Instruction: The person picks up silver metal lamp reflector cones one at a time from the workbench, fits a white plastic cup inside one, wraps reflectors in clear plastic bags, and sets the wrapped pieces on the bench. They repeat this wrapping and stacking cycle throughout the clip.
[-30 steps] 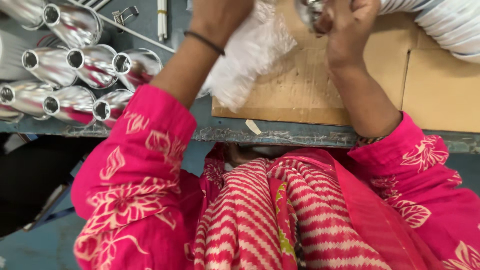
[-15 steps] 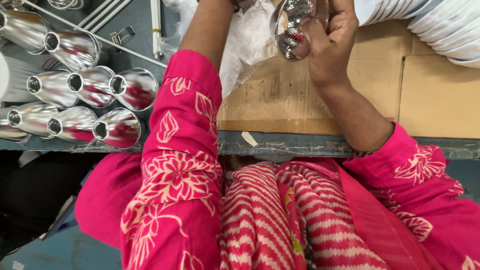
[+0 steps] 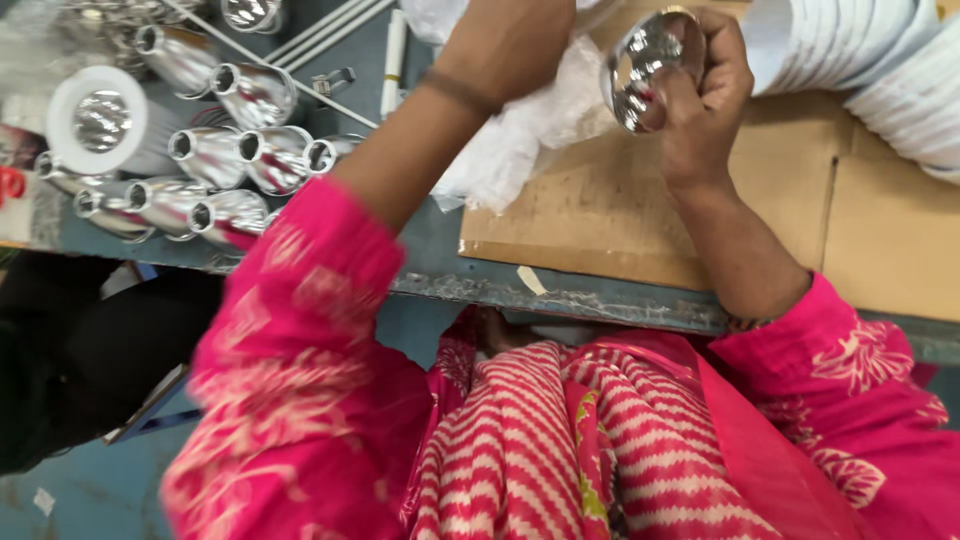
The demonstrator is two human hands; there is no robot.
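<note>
The right hand (image 3: pixel 700 110) holds a shiny silver cone-shaped reflector (image 3: pixel 645 65) above a sheet of brown cardboard (image 3: pixel 600 215) on the counter (image 3: pixel 560 295). Its fingers (image 3: pixel 725 60) are wrapped around the reflector's rim, with the thumb pressed on the mirrored side. The left hand (image 3: pixel 510 40) is just beside it, resting on a crumpled white plastic wrap (image 3: pixel 520 140) that lies between the two hands and partly over the cardboard; its fingers run out of the top edge of the picture, so I cannot tell whether they are apart or closed. A dark band circles the left wrist. To the left on the counter lies a cluster of more silver reflectors (image 3: pixel 240 160) on their sides, with a white ring-shaped lamp housing (image 3: pixel 100 120) next to them. Stacked white housings (image 3: pixel 880 70) sit at the upper right.
</note>
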